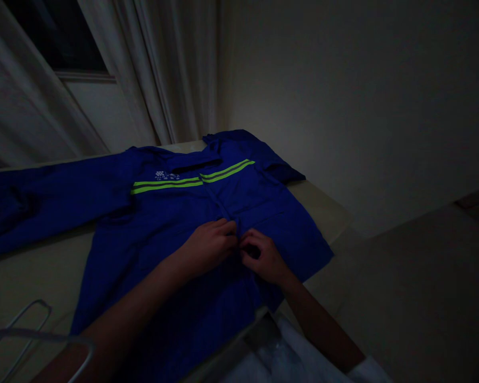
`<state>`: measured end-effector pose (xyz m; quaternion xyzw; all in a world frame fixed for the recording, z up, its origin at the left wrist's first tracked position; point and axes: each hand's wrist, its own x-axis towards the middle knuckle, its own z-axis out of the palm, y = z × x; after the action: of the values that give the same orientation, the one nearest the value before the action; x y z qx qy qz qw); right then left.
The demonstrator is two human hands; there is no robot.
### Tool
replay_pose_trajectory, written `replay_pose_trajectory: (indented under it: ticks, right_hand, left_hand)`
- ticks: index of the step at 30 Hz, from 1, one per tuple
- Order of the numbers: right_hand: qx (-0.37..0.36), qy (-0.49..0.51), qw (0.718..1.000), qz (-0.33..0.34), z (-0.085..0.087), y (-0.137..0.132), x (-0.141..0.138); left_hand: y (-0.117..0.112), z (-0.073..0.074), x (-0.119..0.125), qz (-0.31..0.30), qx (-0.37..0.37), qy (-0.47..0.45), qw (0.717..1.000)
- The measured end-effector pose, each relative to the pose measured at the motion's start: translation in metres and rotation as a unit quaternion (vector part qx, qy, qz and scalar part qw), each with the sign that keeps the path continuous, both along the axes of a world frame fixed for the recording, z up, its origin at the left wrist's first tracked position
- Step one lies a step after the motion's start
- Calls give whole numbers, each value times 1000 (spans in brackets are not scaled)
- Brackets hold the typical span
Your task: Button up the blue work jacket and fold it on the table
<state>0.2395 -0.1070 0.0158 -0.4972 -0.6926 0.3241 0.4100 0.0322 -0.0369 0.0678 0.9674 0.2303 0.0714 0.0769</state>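
Blue jacket (151, 234) front-up on table (327, 207), one sleeve (64, 199) cut off by frame. Left hand (214, 241) and right hand (264, 256) pinch its front opening (214, 199); contact detail lost in shadow. Wire loops (40, 334) cropped, lower left.

Left hand (211, 242) and right hand (265, 258) pinch blue jacket (155, 229).

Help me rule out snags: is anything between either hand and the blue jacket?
Nothing visible: the left hand and right hand are both at the blue jacket. The bent wire is away, lower left.
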Motion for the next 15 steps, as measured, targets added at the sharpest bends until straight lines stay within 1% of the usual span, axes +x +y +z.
replay_pose_trajectory:
  ticks: [5, 8, 13, 15]
  right_hand:
    - [-8, 13, 1000, 4, 0, -1, -1]
    - [2, 13, 1000, -2, -1, 0, -2]
    - [15, 2, 1000, 7, -2, 2, -2]
    - [15, -7, 1000, 6, -2, 3, -3]
  left_hand:
    - [-1, -3, 1, -31, 50, 23, 998]
    - [0, -4, 0, -48, 73, 36, 996]
    - [1, -8, -1, -69, 92, 30, 993]
    - [2, -12, -2, -71, 88, 25, 993]
